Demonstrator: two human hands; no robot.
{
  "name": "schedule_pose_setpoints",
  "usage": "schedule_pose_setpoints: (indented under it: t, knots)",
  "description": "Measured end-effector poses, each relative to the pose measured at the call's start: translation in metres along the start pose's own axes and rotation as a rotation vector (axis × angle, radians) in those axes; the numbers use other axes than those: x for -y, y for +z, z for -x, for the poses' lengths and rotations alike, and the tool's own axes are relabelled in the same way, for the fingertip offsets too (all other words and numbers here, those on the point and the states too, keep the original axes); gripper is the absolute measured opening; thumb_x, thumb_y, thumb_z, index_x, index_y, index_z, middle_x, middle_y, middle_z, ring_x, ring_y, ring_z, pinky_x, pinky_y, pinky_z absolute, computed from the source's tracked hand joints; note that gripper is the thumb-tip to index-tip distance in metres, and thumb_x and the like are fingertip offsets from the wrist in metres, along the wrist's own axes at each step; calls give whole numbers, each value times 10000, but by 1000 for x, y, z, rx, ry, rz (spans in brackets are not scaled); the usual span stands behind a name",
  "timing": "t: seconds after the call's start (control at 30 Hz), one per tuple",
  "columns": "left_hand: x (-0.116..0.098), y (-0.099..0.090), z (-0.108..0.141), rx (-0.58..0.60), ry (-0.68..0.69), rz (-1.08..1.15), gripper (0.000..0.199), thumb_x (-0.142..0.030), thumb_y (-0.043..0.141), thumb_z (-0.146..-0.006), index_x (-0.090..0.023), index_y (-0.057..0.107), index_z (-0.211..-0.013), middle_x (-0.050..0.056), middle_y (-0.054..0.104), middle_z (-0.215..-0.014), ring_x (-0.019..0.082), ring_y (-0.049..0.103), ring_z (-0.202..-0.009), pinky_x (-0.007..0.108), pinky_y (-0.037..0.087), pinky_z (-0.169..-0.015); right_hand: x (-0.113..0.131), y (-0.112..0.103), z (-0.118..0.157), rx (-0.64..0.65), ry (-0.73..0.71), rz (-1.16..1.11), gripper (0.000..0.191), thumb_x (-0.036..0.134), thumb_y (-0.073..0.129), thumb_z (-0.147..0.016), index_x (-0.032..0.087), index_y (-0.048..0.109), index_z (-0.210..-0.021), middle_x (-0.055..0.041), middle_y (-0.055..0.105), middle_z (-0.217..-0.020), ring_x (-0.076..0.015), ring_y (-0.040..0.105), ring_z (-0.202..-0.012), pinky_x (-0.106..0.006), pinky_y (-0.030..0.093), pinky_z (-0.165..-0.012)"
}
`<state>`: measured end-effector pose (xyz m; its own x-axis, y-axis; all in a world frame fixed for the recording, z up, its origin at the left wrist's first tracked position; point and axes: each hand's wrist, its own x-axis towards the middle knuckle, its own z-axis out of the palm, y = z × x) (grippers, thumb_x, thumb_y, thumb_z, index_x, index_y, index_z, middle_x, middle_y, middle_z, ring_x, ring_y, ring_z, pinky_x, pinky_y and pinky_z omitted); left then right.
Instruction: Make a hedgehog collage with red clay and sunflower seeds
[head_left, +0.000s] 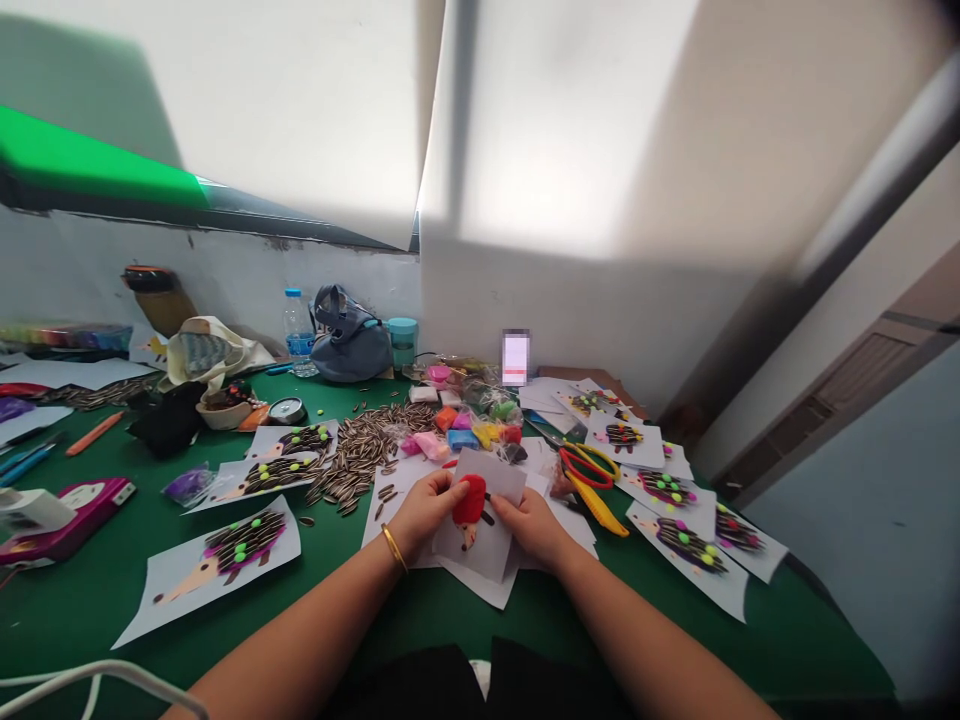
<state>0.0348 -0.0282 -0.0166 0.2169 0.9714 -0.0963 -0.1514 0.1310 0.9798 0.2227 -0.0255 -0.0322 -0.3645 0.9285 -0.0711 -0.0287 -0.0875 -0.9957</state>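
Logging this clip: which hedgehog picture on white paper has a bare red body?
The white paper sheet held between the left hand and right hand; its smooth red body shows no seeds, while the hedgehog pictures lying either side bear dark seeds.

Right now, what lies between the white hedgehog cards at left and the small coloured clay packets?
A heap of striped brown seeds on the green table, seen in the head view.

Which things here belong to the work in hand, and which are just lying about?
Likely part of it: sheet in left hand and right hand; red patch; striped seeds; coloured packets; hedgehog pictures.
Likely just lying about: water bottle; blue-grey bag; teal cup.
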Motion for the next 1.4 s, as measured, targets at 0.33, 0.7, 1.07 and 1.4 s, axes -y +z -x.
schedule_pose_setpoints:
  t: [0.33, 0.7, 1.07, 1.4]
  knots:
    - [0, 1, 0, 13, -12, -16, 498, -501, 828, -582, -118, 656, -850, 62, 696, -707, 190, 643, -603, 266, 459, -550, 0, 0, 2, 34, -24, 64, 476, 544, 667, -769, 152, 674, -1037, -82, 735, -907, -253, 687, -780, -354, 539, -686]
    - [-2, 0, 1, -14, -22, -4, 447, -524, 790, -632, -139, 679, -829, 51, 686, -655, 189, 633, -592, 274, 461, -540, 1, 1, 2, 36, -18, 73, 491, 537, 675, -766, 143, 670, -1059, -96, 734, -934, -270, 692, -813, -378, 546, -704]
    - [8, -5, -4, -27, -68, 50, 448, -496, 815, -618, -114, 671, -803, 59, 687, -713, 154, 615, -581, 265, 478, -564, -1, 0, 1, 89, -60, 129, 481, 557, 641, -781, 157, 678, -1044, -82, 725, -960, -259, 670, -853, -367, 540, -729]
    - [2, -2, 0, -24, -80, 24, 451, -438, 858, -567, -109, 672, -813, 49, 680, -683, 140, 599, -552, 243, 450, -520, 3, 2, 3, 104, -59, 188, 389, 486, 626, -804, 174, 676, -1032, -62, 729, -929, -262, 675, -831, -370, 535, -722]
